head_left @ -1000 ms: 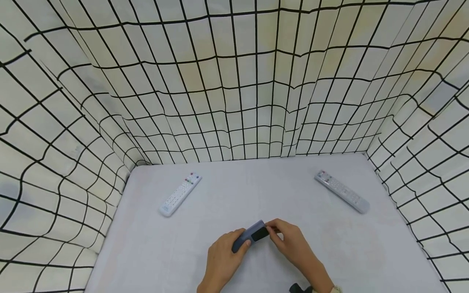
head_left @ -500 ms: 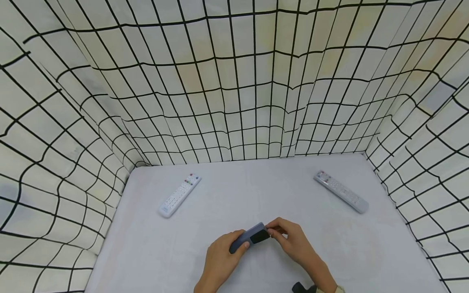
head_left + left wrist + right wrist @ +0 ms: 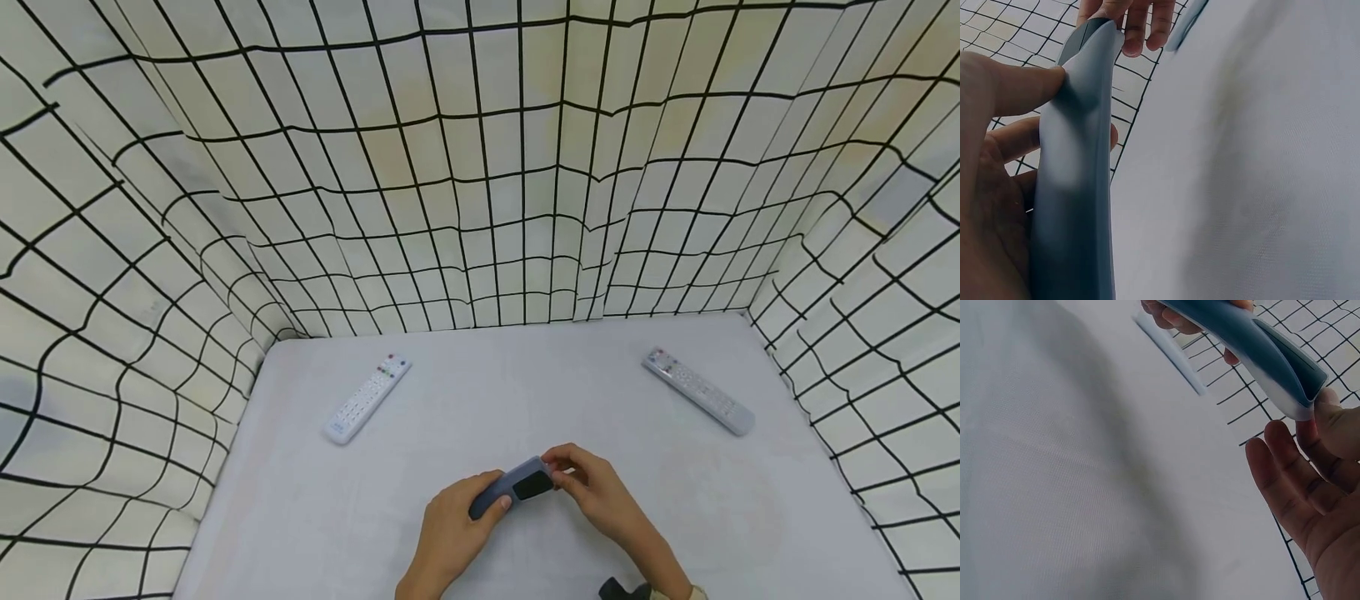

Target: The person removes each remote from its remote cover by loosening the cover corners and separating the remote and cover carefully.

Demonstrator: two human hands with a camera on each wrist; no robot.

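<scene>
A blue-grey remote control (image 3: 504, 487) is held low over the table, its back with a dark panel (image 3: 534, 485) showing. My left hand (image 3: 453, 529) grips its near end, thumb along one side and fingers behind, as the left wrist view shows on the remote's smooth back (image 3: 1072, 181). At the other end my right hand (image 3: 596, 497) pinches the tip between thumb and fingertips. From the right wrist, the remote's tip (image 3: 1291, 400) sits at the thumb (image 3: 1338, 425), beside a dark recess, while other fingers stay extended. The button side is hidden.
A white remote control (image 3: 367, 400) lies at the table's left. Another, greyer remote control (image 3: 699, 392) lies at the right. Black-lined netted walls (image 3: 495, 208) enclose the white table (image 3: 525, 392) at the back and sides. A dark object (image 3: 621, 590) shows at the right wrist.
Over the last second the remote and both hands have shifted only slightly, and the right fingers have moved a little around its tip. The two remotes on the table have not moved.
</scene>
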